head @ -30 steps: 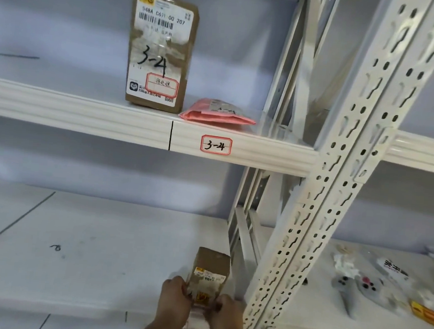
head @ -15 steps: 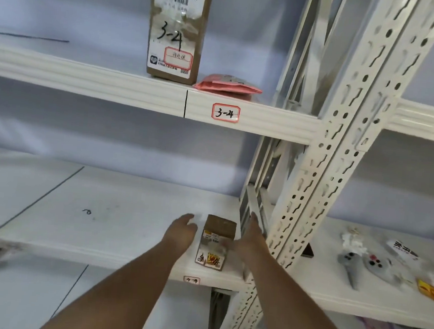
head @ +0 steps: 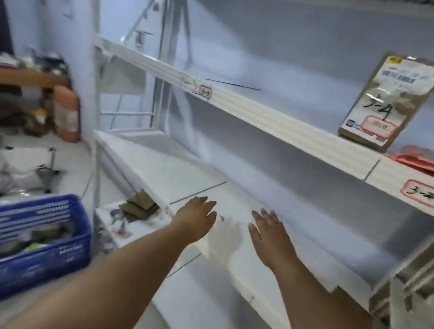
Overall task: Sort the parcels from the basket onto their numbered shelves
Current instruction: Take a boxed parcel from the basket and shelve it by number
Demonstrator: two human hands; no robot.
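Presently both hands, left [head: 196, 219] and right [head: 270, 236], are held open and empty over the lower shelf [head: 157, 169], so another parcel must be fetched from the blue basket [head: 28, 237] at the left.

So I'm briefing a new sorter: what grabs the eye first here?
Two empty open hands, left hand and right hand, reach over the bare middle shelf. A brown parcel marked 3-4 stands on the upper shelf at right, and the blue basket sits lower left.
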